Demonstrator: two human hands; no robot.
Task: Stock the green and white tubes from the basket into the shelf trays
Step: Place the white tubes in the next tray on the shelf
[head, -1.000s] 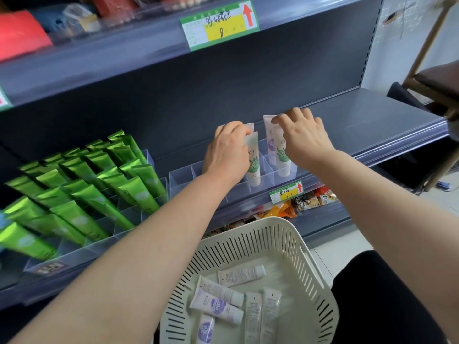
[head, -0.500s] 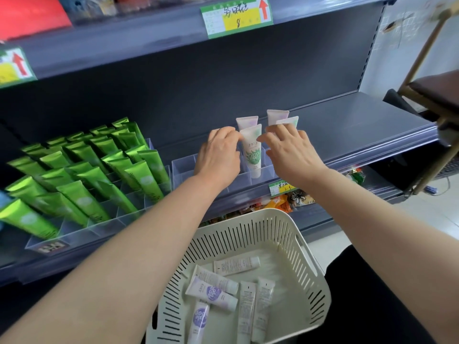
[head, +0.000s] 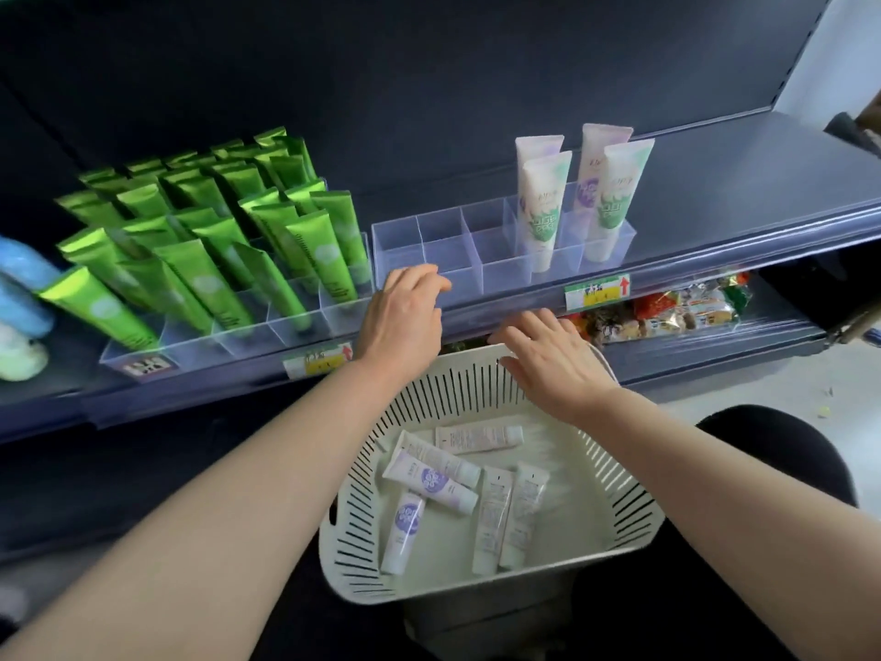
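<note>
White tubes (head: 493,517) lie loose in the slotted basket (head: 634,517), some purple-marked and some face-down (labels hidden), so a hasty grab could pick the wrong kind. Both hands are empty. The left hand (head: 405,312), fingers loosely curled, hovers at the front wall of the clear tray (head: 443,250). The right hand (head: 553,360), fingers spread, is over the basket's far rim. Pressing there might tip the basket, and a careless reach could topple the green-and-white tubes (head: 541,217) standing in the tray.
</note>
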